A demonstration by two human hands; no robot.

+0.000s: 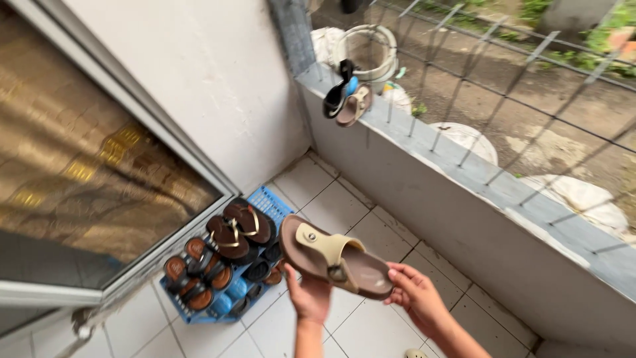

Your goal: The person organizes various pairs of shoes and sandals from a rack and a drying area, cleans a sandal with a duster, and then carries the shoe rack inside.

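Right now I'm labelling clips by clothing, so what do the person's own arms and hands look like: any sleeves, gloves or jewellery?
Both are bare. The left hand and right hand wear no gloves, and no rings or watch show. The forearms are uncovered as far as the frame's bottom edge, with no sleeve in view. Fingernails look short and unpainted.

- Left hand: bare, no glove, ring or watch showing.
- Right hand: bare too.
- Both forearms bare, with no sleeve in view.

Soft daylight, motion blur, glass glare
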